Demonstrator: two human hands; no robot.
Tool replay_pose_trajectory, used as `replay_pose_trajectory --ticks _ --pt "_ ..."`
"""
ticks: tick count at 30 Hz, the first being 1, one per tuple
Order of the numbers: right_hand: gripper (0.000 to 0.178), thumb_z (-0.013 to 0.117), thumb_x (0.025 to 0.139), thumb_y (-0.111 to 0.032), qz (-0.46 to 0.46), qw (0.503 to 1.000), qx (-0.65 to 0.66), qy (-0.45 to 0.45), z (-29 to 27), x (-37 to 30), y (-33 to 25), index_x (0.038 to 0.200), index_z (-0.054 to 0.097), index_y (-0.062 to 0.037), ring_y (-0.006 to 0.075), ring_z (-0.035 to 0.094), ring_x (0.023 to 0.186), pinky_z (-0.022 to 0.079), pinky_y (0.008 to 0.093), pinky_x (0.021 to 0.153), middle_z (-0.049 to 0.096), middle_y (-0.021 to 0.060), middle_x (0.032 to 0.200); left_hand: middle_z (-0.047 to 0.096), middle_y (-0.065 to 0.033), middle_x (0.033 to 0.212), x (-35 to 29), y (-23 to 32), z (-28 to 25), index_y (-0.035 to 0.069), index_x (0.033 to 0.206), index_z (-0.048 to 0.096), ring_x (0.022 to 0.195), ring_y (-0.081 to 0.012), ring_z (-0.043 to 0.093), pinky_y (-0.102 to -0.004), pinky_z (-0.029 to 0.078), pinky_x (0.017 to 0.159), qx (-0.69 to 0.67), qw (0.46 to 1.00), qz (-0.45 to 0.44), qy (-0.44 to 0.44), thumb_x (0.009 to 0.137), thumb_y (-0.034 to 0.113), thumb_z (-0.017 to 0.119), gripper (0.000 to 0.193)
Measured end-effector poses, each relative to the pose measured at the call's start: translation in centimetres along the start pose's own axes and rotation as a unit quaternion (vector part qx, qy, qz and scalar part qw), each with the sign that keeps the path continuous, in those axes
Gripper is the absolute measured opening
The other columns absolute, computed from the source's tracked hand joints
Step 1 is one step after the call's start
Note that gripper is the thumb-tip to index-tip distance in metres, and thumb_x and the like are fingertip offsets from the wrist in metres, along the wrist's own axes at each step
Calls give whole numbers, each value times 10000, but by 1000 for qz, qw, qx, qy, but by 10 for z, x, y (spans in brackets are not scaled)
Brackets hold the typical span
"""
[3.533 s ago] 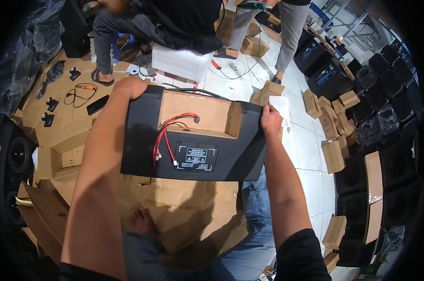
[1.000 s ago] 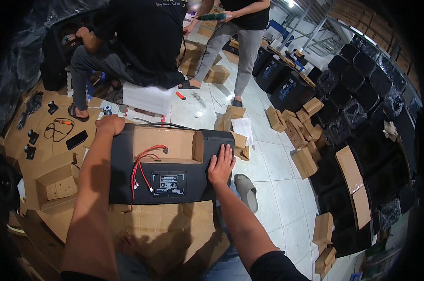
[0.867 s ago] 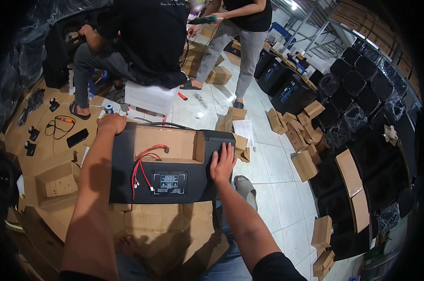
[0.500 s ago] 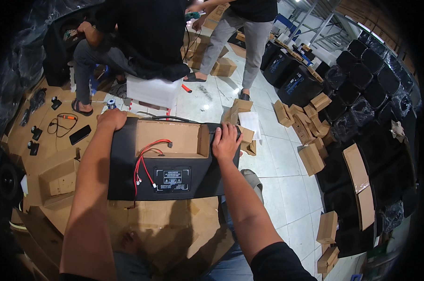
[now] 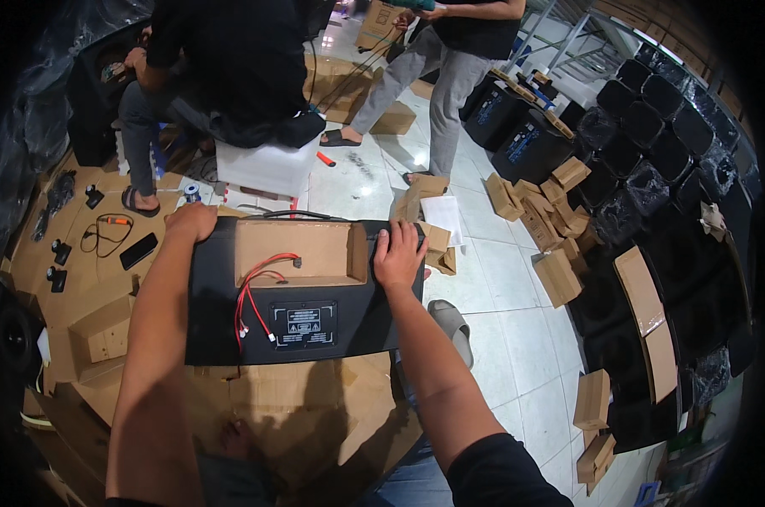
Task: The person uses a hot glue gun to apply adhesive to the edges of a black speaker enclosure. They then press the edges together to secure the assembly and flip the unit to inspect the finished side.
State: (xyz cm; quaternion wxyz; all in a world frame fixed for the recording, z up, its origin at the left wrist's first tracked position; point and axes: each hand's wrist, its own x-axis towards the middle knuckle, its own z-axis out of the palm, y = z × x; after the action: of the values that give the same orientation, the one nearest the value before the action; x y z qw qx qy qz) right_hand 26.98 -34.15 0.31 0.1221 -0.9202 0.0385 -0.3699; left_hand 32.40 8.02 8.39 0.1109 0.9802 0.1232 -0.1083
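Note:
A black speaker cabinet [image 5: 222, 317] lies before me, with a cardboard box [image 5: 327, 245] set in its open recess. Red wires [image 5: 249, 287] with white plugs come out of the recess and hang over a black label plate [image 5: 304, 324]. A black carrying handle runs along the cabinet's far edge. My left hand [image 5: 193, 221] grips the far left corner, its fingertips hidden behind the edge. At the far right corner my right hand [image 5: 399, 253] holds the cabinet, its fingers laid over the top.
Cardboard on the floor bears a phone [image 5: 139, 251], an orange-handled soldering iron [image 5: 116, 220] and a solder spool [image 5: 192, 193]. One co-worker [image 5: 230, 76] sits ahead; another [image 5: 450, 93] stands holding a green tool. Cardboard boxes [image 5: 560, 279] and stacked black speakers [image 5: 644, 127] line the right.
The whole scene has shifted slightly left in view. My hands keep the same places on the cabinet. The standing co-worker's green tool now shows higher and farther right.

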Motion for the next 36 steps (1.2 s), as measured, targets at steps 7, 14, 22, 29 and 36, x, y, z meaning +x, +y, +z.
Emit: replay_pose_trajectory --ticks 7,14,22,29,36 --pt "451 498 1046 -371 -1 1000 5 7 -2 -3 -5 1378 612 -87 299 431 1436 170 617 1234 550 122 1462 555 -166 1523 -5 -6 -2 52 1425 607 1400 -359 527 -578 379 1136 0 1000 5 21 1044 463 331 625" --pt "472 481 1050 -381 13 1000 1 -18 -8 -7 -4 1425 572 -110 281 386 1480 149 587 1254 520 96 1512 569 -151 1513 0 -9 1 51 1426 605 1386 -337 539 -567 391 1121 17 1000 11 12 1057 484 315 639" --pt "473 483 1047 -376 14 1000 7 -20 -8 -9 -6 1422 574 -103 282 386 1481 146 588 1254 517 102 1519 574 -155 1505 -2 -12 2 53 1413 616 1379 -342 545 -567 397 1117 16 999 25 25 1060 476 306 632" --pt "475 479 1047 -374 15 1000 8 -11 -10 -10 -5 1420 575 -96 290 391 1478 146 592 1253 519 108 1514 571 -153 1511 -8 -6 -1 54 1418 614 1385 -342 542 -569 399 1118 14 1000 14 7 1032 423 319 610" --pt "477 481 1047 -378 8 1000 2 -9 -7 -10 -4 1419 578 -95 289 390 1477 147 598 1252 519 110 1513 554 -185 1514 -2 -12 2 49 1428 589 1382 -375 539 -551 415 1130 20 999 28 11 1038 433 297 620"
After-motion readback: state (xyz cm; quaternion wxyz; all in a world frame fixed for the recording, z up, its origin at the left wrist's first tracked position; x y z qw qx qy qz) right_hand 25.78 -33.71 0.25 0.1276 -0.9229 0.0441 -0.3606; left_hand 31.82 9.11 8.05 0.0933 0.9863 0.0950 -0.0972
